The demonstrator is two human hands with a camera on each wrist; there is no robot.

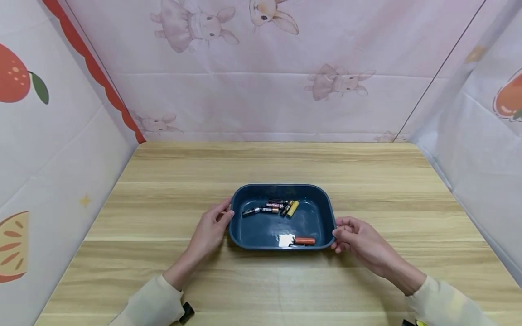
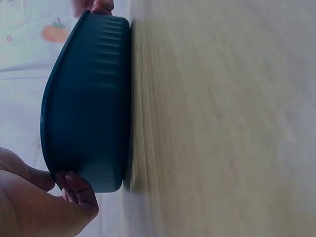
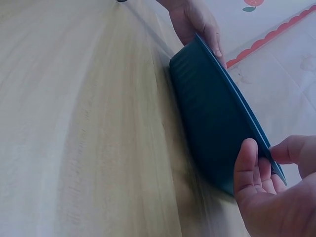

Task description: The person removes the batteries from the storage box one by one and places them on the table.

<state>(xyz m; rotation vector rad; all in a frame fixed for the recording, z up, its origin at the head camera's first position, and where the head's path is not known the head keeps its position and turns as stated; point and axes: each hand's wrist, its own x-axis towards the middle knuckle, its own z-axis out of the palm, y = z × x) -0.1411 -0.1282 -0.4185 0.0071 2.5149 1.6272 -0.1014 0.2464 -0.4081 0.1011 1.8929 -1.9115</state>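
Observation:
A dark blue rectangular plastic basin (image 1: pixel 261 231) with rounded corners is held between both hands, close over the wooden table. My left hand (image 1: pixel 210 228) grips its left rim, thumb on the edge and fingers against the outer wall. At the right end, my right hand (image 1: pixel 360 242) pinches the rim near the front corner, with fingers under the lip as the right wrist view shows. Inside lie several small batteries: dark ones (image 1: pixel 269 209) and a yellow one (image 1: pixel 292 209) toward the back, an orange one (image 1: pixel 305 241) along the front wall.
The light wood table (image 1: pixel 171 181) reaches back to a pink fabric wall (image 1: pixel 261 104) printed with rabbits. White fabric sides with fruit prints stand at left (image 1: pixel 61 149) and right (image 1: pixel 485 149).

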